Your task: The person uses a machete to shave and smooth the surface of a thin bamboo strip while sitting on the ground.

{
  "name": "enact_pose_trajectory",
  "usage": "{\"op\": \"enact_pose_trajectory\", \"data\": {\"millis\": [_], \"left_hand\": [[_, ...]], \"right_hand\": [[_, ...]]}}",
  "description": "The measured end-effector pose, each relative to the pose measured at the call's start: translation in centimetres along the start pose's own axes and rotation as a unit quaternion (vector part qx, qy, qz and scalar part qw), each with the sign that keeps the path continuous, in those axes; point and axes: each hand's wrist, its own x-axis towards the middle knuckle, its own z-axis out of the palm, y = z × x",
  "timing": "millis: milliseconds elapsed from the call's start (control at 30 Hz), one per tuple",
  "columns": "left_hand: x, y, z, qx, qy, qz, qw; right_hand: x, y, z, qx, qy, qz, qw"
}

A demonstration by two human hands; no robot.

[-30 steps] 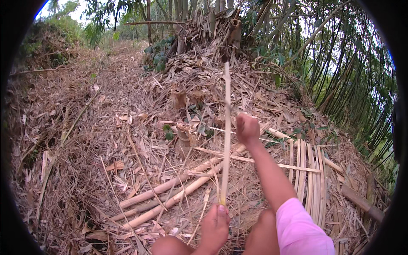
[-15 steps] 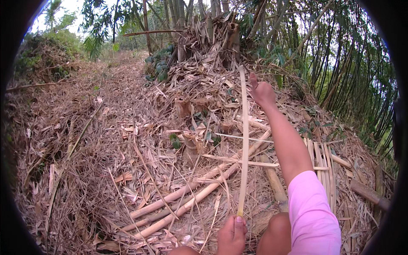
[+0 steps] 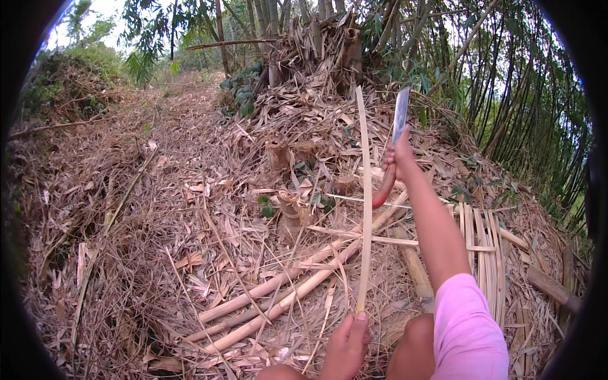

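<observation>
A bamboo strip (image 3: 365,196) is held upright at its lower end, pinched by the left hand (image 3: 347,345) at 6 o'clock; a knife (image 3: 395,140) is gripped in the closed right hand (image 3: 394,156), raised at 1 o'clock beside the strip

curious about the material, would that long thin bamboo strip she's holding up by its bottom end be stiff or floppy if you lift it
Probably springy, not floppy: the bamboo strip stands nearly upright from the left hand, bowing only slightly. It looks thin and narrow, so likely light. It would likely whip or flex if pushed sideways. The right hand holds a knife beside it.
</observation>
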Motion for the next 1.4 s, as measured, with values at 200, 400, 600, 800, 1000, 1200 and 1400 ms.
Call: {"op": "enact_pose_trajectory", "data": {"millis": [200,400,600,800,1000,1200,1400], "left_hand": [[0.4,2.8,0.0,0.041,0.013,0.001,0.999],[0.9,4.7,-1.6,-0.071,-0.038,-0.059,0.995],[2.4,4.2,-3.8,-0.116,-0.051,-0.043,0.991],[2.5,3.8,-2.3,-0.091,0.032,-0.035,0.995],[2.1,3.2,-1.7,-0.049,0.026,-0.001,0.998],[1.3,2.8,-0.5,0.066,0.080,0.047,0.993],[0.6,1.6,1.6,0.119,0.087,0.045,0.988]], "right_hand": [[-10.6,9.8,1.8,-0.014,-0.094,0.046,0.994],[-15.5,12.3,2.0,-0.239,-0.170,-0.184,0.938],[-24.2,10.2,1.2,-0.485,-0.172,-0.428,0.743],[-27.9,12.6,0.5,-0.534,-0.193,-0.371,0.734],[-26.6,12.5,0.4,-0.473,-0.157,-0.539,0.679],[-24.9,12.1,-0.2,-0.474,-0.150,-0.623,0.604],[-19.5,11.6,-1.2,-0.515,-0.036,-0.514,0.685]]}}
